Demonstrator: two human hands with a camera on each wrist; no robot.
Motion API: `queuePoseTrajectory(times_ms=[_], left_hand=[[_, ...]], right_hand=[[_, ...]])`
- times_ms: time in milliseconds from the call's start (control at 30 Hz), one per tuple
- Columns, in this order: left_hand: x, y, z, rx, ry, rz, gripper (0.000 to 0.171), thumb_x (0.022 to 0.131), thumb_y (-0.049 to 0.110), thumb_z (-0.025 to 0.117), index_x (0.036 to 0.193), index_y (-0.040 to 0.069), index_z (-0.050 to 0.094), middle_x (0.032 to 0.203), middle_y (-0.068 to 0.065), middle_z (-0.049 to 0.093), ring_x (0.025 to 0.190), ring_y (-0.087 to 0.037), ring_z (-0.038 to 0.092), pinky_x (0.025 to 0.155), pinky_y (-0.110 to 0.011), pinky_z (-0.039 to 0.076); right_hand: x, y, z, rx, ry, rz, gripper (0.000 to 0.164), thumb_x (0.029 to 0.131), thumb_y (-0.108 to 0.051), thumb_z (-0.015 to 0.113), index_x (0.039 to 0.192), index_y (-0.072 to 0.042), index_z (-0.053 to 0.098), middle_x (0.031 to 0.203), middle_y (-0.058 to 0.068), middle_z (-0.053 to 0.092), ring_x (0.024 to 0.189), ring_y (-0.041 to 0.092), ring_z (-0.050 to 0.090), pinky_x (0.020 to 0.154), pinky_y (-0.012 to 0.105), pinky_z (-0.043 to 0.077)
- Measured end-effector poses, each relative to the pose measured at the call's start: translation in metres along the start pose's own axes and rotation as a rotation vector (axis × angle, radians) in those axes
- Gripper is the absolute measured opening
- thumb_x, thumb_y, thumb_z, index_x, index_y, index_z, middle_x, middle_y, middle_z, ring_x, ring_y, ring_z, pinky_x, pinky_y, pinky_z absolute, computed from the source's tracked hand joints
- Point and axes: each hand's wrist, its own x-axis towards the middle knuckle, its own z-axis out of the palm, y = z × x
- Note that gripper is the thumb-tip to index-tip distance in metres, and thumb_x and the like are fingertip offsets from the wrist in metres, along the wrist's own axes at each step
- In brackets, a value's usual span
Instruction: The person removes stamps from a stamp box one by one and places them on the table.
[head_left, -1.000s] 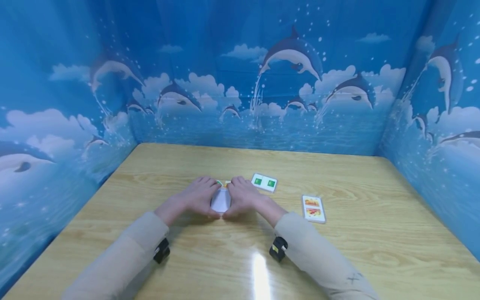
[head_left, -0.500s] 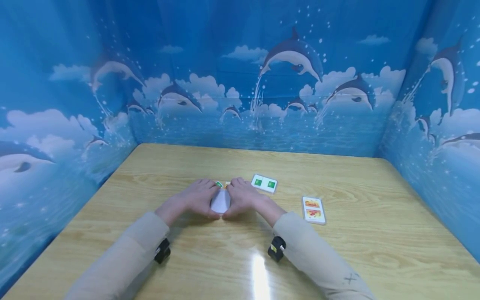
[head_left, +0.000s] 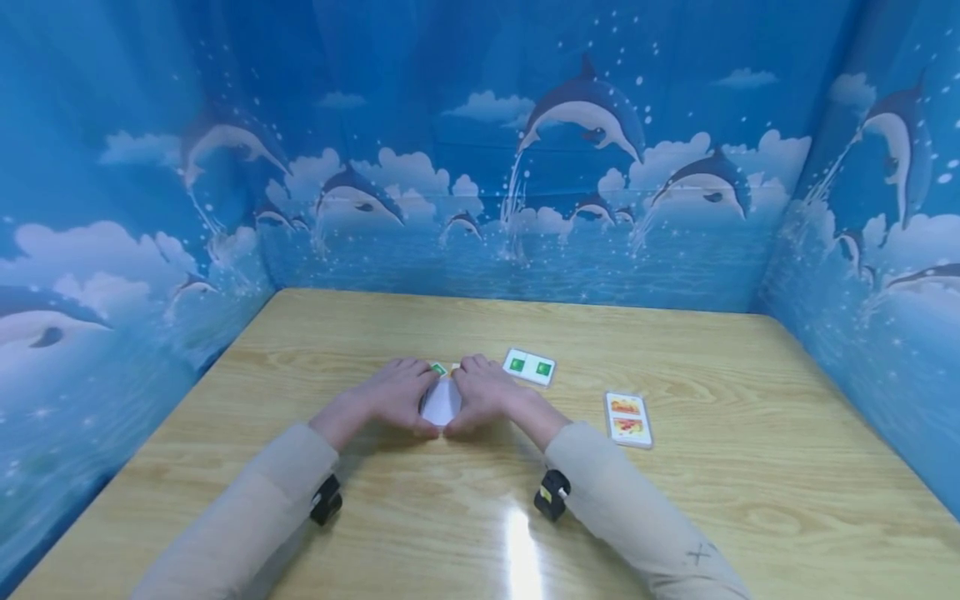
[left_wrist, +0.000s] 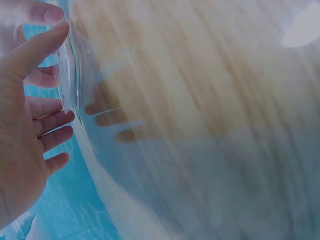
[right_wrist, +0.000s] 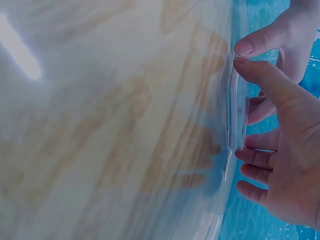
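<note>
Two-handed grip, both sides

Left hand point(head_left: 401, 396) and right hand point(head_left: 483, 394) grip a white-topped card stack point(head_left: 441, 404) low over the table point(head_left: 712, 375), thumbs nearly meeting at its near edge; judged to keep the layers squared. Green-printed card point(head_left: 529, 367) and orange-printed card point(head_left: 628, 419) lie face up to the right, presumably spaced to stay readable.

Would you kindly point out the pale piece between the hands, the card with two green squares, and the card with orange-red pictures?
Pale piece point(head_left: 441, 406): head view, middle of its visible face.
Green-square card point(head_left: 529, 367): head view, centre, between the squares.
Orange-red card point(head_left: 627, 417): head view, centre, between the pictures.
</note>
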Motion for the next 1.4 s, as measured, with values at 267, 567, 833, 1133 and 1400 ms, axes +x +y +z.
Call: queuePoseTrajectory(times_ms=[267,567,833,1133,1400], left_hand=[[0.0023,0.0002,-0.0017,-0.002,-0.015,-0.012,0.087,0.073,0.059,0.066,0.134,0.002,0.044,0.125,-0.013,0.049,0.114,-0.027,0.043,0.1,-0.047,0.032],[0.0033,0.0008,-0.0001,-0.012,-0.027,-0.013,0.085,0.073,0.057,0.067,0.134,0.002,0.044,0.126,-0.013,0.048,0.115,-0.027,0.042,0.1,-0.048,0.032],[0.0039,-0.0003,0.0016,0.005,-0.03,-0.013,0.084,0.073,0.056,0.067,0.133,0.002,0.044,0.122,-0.011,0.049,0.111,-0.026,0.043,0.1,-0.048,0.032],[0.0013,-0.0002,0.0007,-0.032,-0.016,-0.009,0.087,0.074,0.063,0.063,0.134,0.003,0.044,0.128,-0.012,0.046,0.116,-0.028,0.041,0.101,-0.049,0.029],[0.0006,-0.0002,-0.0018,-0.011,0.055,0.022,0.076,0.078,0.056,0.063,0.128,0.0,0.049,0.124,-0.014,0.052,0.115,-0.031,0.045,0.1,-0.048,0.032]], right_hand=[[-0.0001,0.0011,-0.0019,0.013,-0.004,0.008,0.083,0.069,-0.061,0.069,0.125,-0.003,0.051,0.114,0.007,0.049,0.1,0.018,0.043,0.082,0.03,0.04],[-0.0011,0.0003,-0.0008,0.038,-0.02,0.01,0.083,0.07,-0.061,0.068,0.128,-0.004,0.05,0.116,0.007,0.049,0.101,0.018,0.042,0.083,0.03,0.04],[-0.0005,-0.0001,0.0013,0.034,-0.026,0.026,0.082,0.071,-0.061,0.067,0.128,-0.005,0.05,0.119,0.008,0.048,0.103,0.018,0.042,0.085,0.032,0.04],[-0.0004,0.0008,0.004,-0.004,0.005,0.022,0.09,0.07,-0.067,0.064,0.135,-0.008,0.043,0.125,0.009,0.046,0.11,0.02,0.041,0.087,0.035,0.04],[-0.0052,0.0044,0.0028,-0.027,0.032,0.023,0.093,0.069,-0.069,0.064,0.136,-0.008,0.042,0.131,0.009,0.046,0.118,0.023,0.042,0.093,0.041,0.039]])
